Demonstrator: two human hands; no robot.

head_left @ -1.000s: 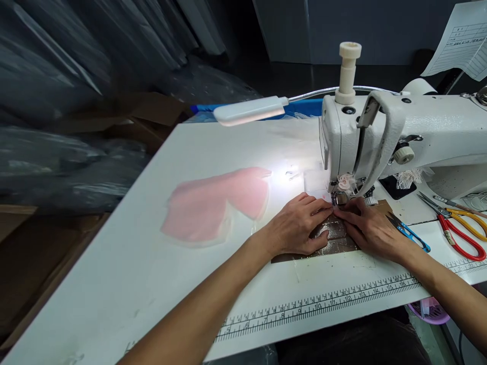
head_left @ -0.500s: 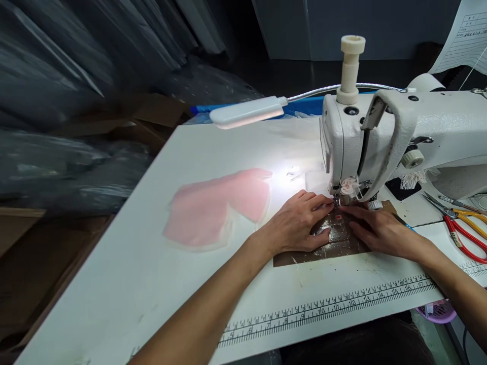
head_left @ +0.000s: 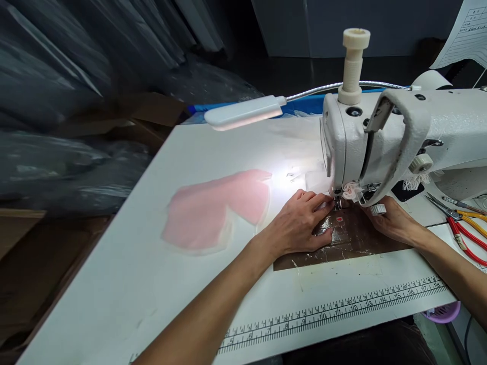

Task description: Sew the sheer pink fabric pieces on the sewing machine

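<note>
My left hand lies on the brown plate under the sewing machine. Its fingertips come down just left of the presser foot, and its thumb is held apart from the fingers. Any small piece under those fingertips is too hidden to make out. To the right of the foot, my right hand reaches in behind the thread guard and a white knob. The machine covers its fingertips, so their grip does not show. A pale fabric rosette hangs by the needle.
Pink cut fabric pieces lie on the white table at left. A lamp shines over it. Red-handled scissors and other tools rest at right. A ruler strip runs along the front edge; cardboard boxes stand left.
My right hand has moved up and right, away from the front of the presser foot to behind the guard, uncovering more of the brown plate. My left hand has stayed almost still.
</note>
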